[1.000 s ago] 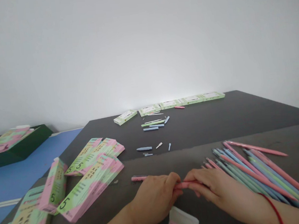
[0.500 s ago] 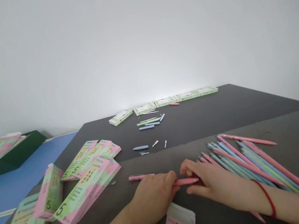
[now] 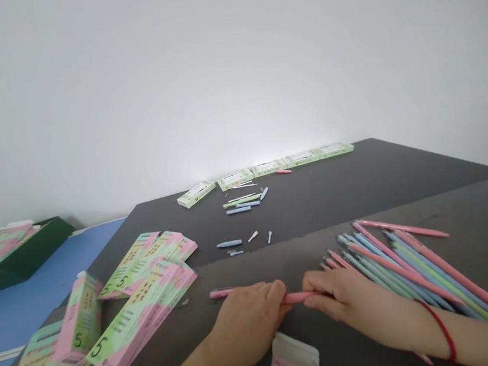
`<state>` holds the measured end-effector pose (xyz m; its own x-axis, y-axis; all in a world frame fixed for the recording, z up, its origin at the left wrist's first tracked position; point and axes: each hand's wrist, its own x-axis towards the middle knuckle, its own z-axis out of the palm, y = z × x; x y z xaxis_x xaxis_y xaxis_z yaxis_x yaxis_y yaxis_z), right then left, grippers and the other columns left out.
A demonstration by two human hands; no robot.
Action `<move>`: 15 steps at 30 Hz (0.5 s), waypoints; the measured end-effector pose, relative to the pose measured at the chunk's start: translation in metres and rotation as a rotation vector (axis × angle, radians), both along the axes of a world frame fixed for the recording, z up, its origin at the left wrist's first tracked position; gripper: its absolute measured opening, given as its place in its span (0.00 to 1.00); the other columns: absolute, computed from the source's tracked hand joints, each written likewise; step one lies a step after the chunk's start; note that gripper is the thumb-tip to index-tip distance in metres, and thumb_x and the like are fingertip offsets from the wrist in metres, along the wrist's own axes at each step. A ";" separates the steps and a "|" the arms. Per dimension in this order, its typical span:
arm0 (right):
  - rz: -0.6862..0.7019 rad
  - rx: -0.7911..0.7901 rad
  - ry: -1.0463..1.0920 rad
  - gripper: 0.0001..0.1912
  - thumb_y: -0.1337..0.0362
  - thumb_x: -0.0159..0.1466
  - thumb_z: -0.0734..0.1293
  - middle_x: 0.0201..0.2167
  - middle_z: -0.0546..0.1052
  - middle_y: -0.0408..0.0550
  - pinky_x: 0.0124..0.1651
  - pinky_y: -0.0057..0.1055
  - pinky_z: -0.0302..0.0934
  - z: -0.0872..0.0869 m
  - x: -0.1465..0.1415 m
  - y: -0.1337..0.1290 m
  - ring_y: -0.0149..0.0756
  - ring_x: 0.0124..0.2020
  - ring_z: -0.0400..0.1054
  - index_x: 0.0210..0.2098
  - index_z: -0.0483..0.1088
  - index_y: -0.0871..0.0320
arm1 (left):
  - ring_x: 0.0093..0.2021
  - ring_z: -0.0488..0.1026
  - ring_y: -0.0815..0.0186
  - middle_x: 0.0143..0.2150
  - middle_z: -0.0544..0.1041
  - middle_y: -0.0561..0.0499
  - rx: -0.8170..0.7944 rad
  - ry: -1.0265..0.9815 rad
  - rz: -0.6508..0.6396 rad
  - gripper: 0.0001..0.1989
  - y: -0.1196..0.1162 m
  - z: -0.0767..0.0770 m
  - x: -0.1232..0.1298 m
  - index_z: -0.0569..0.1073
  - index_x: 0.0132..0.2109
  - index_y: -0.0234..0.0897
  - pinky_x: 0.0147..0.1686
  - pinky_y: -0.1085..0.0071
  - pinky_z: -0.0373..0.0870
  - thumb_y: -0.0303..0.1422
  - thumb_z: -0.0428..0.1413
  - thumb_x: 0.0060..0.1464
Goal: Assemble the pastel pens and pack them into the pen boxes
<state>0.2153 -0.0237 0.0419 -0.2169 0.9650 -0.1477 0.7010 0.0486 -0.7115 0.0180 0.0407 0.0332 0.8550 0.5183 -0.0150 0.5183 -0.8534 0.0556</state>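
Note:
Between my two hands a pink pen [image 3: 295, 298] lies level above the dark table. My left hand [image 3: 253, 317] is closed round its left part, and the pen's clip end, pink and clear, shows beyond the knuckles. The thumb and fingers of my right hand [image 3: 342, 294] pinch the pen's right end. Just below my left hand stands an open pink and green box [image 3: 293, 365]. Right of and partly behind my right hand lies a heap of pink, blue and green pens [image 3: 394, 265].
Pink and green boxes [image 3: 139, 312] cover the table's left side. A dark green tray [image 3: 27, 254] with more boxes stands at far left. Blue pen parts [image 3: 230, 243] lie mid-table. Pale green boxes [image 3: 268, 167] line the back edge of the dark table [image 3: 316, 198].
My right hand's fingers have closed on the right end of the pink pen and cover its tip. My left hand stays closed round it. The view has shifted slightly.

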 end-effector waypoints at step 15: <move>-0.003 0.096 0.016 0.11 0.57 0.65 0.61 0.24 0.71 0.41 0.26 0.25 0.49 -0.003 -0.002 -0.004 0.30 0.25 0.62 0.32 0.68 0.57 | 0.36 0.76 0.61 0.38 0.78 0.50 0.066 -0.039 -0.045 0.16 0.000 -0.008 -0.006 0.55 0.56 0.40 0.32 0.68 0.70 0.34 0.48 0.63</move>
<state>0.2131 -0.0279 0.0391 -0.2154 0.9752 -0.0513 0.6898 0.1147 -0.7148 0.0120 0.0410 0.0257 0.8768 0.4781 0.0517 0.4779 -0.8782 0.0184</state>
